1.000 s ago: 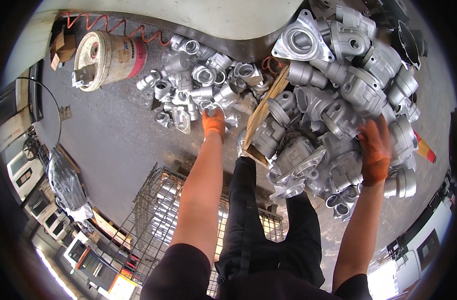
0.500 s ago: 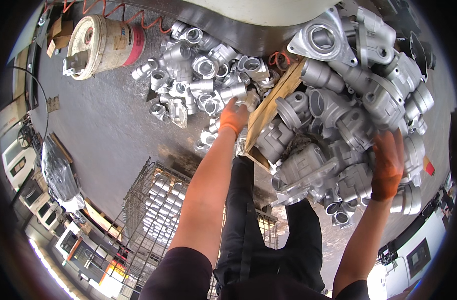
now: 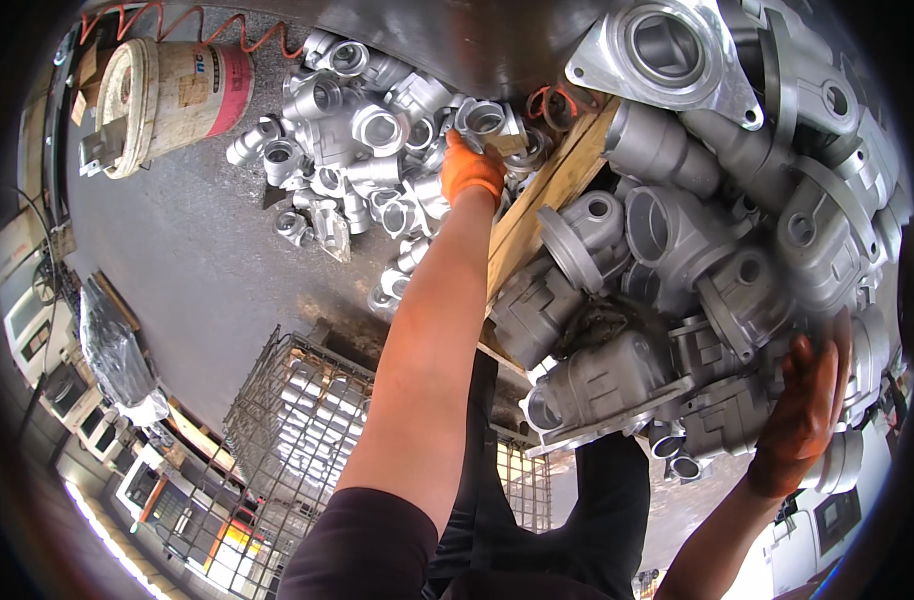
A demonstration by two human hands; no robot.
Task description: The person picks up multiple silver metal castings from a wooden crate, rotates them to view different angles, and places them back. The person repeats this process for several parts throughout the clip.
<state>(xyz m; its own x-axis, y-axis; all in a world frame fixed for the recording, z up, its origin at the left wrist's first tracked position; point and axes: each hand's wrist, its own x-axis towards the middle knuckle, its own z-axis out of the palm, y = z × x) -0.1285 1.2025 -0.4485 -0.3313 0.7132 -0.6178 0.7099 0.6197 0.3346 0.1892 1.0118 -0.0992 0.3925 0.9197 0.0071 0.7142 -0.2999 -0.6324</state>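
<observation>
My left hand (image 3: 472,172), in an orange glove, reaches into a heap of small silver metal castings. Its fingers are curled at the near edge of a ring-mouthed metal casting (image 3: 484,118); the fingertips are partly hidden. My right hand (image 3: 802,420), gloved in orange too, is open beside the large grey castings (image 3: 657,235) piled on the right. Its fingers point upward with the thumb apart, nearest to a casting (image 3: 865,365) at the pile's right side. A wooden board (image 3: 547,205) stands between the small heap and the large pile.
A dirty white bucket (image 3: 177,100) with a pink band stands at the far left, below a coiled red hose (image 3: 212,30). Near my legs is a wire mesh cage (image 3: 277,400) of stacked silver parts. A plastic-wrapped bundle (image 3: 120,345) lies farther left.
My left hand has moved farther forward into the heap, onto the ring-mouthed casting. My right hand has drawn back and right, its fingers now upright. The whole view has shifted, with the large pile appearing closer.
</observation>
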